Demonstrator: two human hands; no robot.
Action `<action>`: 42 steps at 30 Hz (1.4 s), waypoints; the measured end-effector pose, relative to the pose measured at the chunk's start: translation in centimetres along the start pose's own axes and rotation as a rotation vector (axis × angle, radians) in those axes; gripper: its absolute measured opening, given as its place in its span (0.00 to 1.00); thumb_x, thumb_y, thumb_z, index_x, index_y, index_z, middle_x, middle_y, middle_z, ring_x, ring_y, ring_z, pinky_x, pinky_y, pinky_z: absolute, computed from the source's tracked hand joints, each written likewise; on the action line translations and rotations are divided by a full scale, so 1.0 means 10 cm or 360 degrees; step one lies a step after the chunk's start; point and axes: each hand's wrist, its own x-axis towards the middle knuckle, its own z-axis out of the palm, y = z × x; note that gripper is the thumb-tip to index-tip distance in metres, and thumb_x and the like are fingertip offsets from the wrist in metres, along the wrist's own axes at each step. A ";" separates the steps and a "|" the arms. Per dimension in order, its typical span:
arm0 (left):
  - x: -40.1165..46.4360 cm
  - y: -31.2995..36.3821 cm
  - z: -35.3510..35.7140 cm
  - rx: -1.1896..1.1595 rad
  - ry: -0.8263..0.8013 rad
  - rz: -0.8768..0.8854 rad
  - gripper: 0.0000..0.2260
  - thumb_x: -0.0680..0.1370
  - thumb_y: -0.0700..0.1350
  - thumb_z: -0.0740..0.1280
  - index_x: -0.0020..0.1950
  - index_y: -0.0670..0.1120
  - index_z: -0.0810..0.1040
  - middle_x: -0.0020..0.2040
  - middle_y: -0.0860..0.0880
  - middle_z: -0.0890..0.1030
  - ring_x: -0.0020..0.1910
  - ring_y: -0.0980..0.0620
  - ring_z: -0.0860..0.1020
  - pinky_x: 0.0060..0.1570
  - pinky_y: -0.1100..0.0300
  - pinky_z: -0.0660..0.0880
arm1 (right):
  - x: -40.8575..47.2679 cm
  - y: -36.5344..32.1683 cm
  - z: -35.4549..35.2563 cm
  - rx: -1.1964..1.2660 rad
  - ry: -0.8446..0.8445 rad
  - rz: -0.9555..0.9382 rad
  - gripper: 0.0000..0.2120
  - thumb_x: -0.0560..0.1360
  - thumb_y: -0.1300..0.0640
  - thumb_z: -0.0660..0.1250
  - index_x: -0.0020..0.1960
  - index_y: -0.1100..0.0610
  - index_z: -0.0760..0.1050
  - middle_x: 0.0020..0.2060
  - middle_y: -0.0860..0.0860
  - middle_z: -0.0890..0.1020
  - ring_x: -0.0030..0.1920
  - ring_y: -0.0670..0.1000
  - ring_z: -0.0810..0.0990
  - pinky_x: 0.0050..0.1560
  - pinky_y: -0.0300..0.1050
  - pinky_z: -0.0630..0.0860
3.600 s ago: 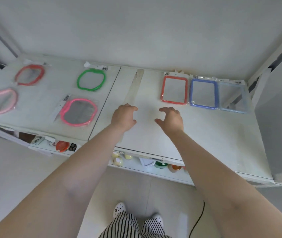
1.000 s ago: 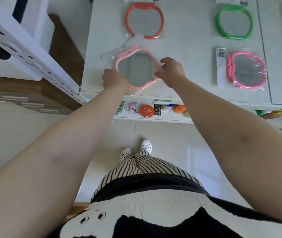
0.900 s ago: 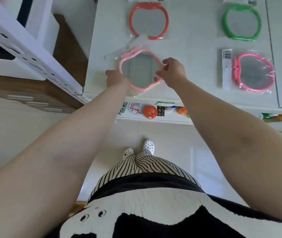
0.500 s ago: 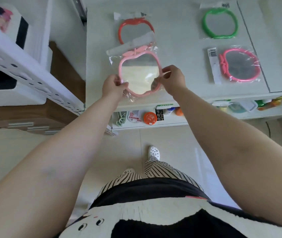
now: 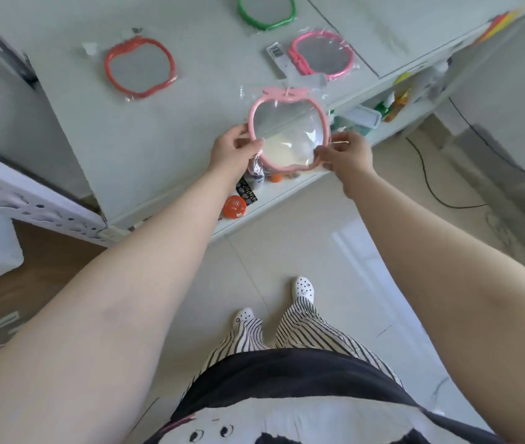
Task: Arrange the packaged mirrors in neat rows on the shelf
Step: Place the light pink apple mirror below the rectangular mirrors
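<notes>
I hold a light pink apple-shaped mirror in its clear bag, lifted over the front edge of the white shelf. My left hand pinches its lower left rim and my right hand pinches its lower right rim. Flat on the shelf lie a red apple-shaped mirror at the left, a hot pink one at the right with a barcode tag, and a green one at the back, cut off by the frame's top.
A lower shelf under the top one holds small goods, among them an orange round item. A white perforated shelf upright runs at the left. A black cable lies on the tiled floor at the right.
Both hands took the light pink mirror off the shelf's left front and carried it to the right, toward the hot pink mirror. The view swung right with it.
</notes>
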 end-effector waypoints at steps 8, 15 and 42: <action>-0.06 0.09 1.26 0.0114 -0.0338 -0.0060 0.16 0.76 0.34 0.65 0.63 0.46 0.76 0.44 0.48 0.79 0.33 0.57 0.77 0.31 0.65 0.74 | 0.14 0.46 -1.18 0.0084 0.0316 0.0136 0.17 0.66 0.60 0.74 0.54 0.58 0.78 0.46 0.55 0.85 0.40 0.54 0.84 0.48 0.57 0.81; 0.13 0.06 2.67 0.0232 -0.0292 -0.0128 0.15 0.76 0.35 0.67 0.62 0.37 0.75 0.57 0.39 0.81 0.35 0.58 0.75 0.29 0.72 0.71 | 0.60 0.83 -2.32 0.0113 0.0427 0.0193 0.10 0.66 0.60 0.74 0.46 0.55 0.78 0.42 0.54 0.84 0.37 0.53 0.81 0.48 0.55 0.81; 2.07 1.01 5.71 0.0240 -0.0269 -0.0049 0.12 0.73 0.36 0.71 0.57 0.42 0.80 0.45 0.43 0.78 0.43 0.48 0.75 0.48 0.53 0.74 | 3.47 0.38 -4.68 0.0099 0.0487 0.0183 0.09 0.66 0.60 0.74 0.46 0.54 0.80 0.37 0.50 0.84 0.32 0.49 0.80 0.44 0.49 0.80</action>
